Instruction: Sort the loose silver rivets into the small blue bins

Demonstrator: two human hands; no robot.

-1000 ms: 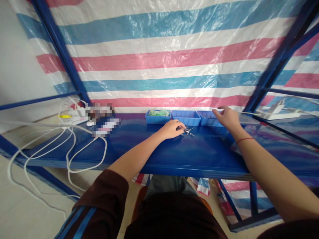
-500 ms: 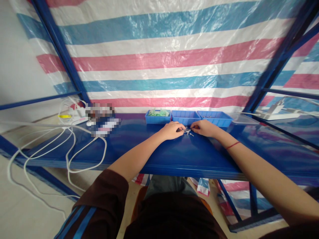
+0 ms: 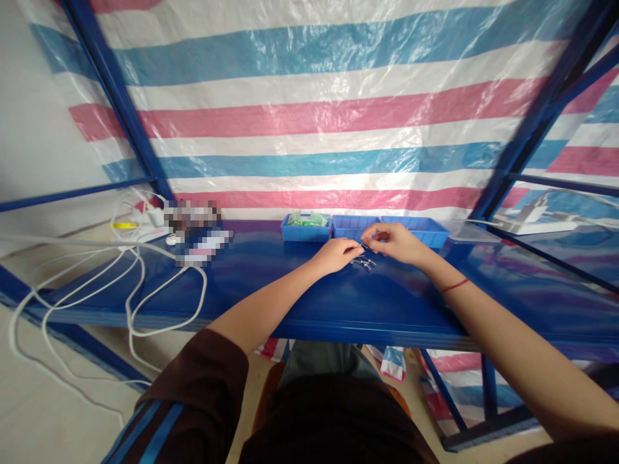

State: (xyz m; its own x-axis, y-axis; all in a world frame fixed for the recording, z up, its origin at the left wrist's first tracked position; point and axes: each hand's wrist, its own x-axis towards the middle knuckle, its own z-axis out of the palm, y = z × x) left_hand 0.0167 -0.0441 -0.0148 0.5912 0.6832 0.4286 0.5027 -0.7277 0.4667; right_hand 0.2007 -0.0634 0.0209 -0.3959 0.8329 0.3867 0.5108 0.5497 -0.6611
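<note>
On the blue tabletop (image 3: pixel 309 296), several small, thin, silvery metal pieces like screws or rivets (image 3: pixel 366 263) lie in a loose cluster. My left hand (image 3: pixel 337 255) is just left of them, its fingers pinched together. Close by on the right, my right hand (image 3: pixel 394 243) is raised slightly, with thumb and forefinger pinching. Between the two sets of fingertips shows a small dark piece (image 3: pixel 366 247), too small to name. Behind my right hand stands a blue bin (image 3: pixel 348 225), partly covered by the fingers.
A blue bin (image 3: pixel 290 233) with a green plastic bag (image 3: pixel 307 220) stands left of the middle one; another blue bin (image 3: pixel 435 237) is on the right. White cables (image 3: pixel 206 290) loop over the left side. A power strip (image 3: pixel 546 222) lies at the far right.
My right hand has lifted and moved slightly left, its fingertips now meeting those of my left hand. Both hands have come off the metal pieces, which show more plainly.
</note>
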